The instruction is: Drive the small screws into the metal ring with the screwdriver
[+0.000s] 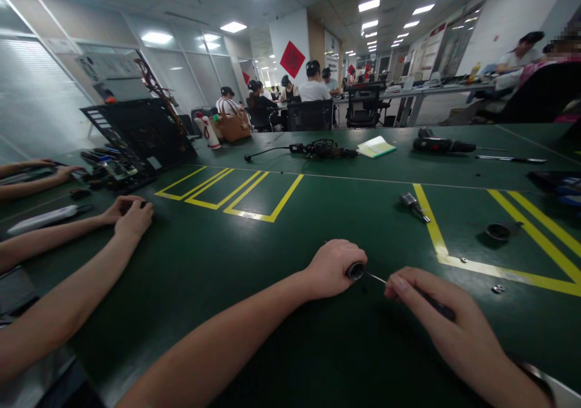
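Observation:
My left hand (336,269) is closed around a dark cylindrical part (355,270), whose round open end faces right. In my right hand (436,305) is a thin screwdriver (376,278) with a dark handle lying along the palm. Its metal shaft points left and its tip is at or close to the part's open end; I cannot tell whether they touch. To the right lie a grey metal-and-black piece (411,203), a dark round cup-shaped part (499,231) and small metal rings (498,289). Another small ring (463,259) rests on the yellow tape.
Yellow tape (442,238) marks areas on the green table (218,287). Behind are a power drill (442,144), pen (512,159), notepad (376,146) and coiled cable (322,148). At left, a co-worker's hands (131,214) hold something small. A black panel-like device (145,132) stands beyond.

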A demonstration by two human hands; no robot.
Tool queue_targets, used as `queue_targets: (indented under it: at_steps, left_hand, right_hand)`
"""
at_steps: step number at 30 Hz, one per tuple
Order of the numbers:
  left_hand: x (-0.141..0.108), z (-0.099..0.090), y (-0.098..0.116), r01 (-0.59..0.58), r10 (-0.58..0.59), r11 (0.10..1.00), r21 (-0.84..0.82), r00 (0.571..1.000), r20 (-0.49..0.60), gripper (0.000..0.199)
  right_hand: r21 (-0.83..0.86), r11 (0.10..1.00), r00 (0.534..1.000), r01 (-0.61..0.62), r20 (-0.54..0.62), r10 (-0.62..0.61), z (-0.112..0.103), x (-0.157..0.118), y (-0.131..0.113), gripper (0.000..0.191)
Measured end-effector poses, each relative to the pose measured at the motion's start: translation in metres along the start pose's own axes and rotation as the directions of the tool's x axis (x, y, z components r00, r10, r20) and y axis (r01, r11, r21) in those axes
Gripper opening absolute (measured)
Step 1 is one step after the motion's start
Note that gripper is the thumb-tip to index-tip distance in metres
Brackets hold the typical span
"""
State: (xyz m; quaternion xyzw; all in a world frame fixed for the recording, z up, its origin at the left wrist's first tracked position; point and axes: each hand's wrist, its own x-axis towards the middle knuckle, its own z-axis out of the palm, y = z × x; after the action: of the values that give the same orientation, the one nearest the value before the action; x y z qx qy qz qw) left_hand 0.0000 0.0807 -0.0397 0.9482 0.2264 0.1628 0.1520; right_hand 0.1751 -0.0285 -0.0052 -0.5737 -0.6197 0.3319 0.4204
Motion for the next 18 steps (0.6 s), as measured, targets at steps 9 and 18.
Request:
queue_targets:
  at_steps: [9,18]
  left_hand:
    - [-0.001,-0.003,0.002,0.003,-0.003,1.0,-0.016,1.0,0.001,0.004]
    - [0.0,0.001,0.001,0.007,-0.009,0.997,0.073,1.0,0.027,0.004]
  right_hand:
    - [0.422,0.872,0.96,-0.247,-0.019,0.281,0.0,0.011,0.007,0.036]
    - [0.156,0.979,0.991,-0.13,0.062,0.122,-0.005,0.007,0.015,0.033]
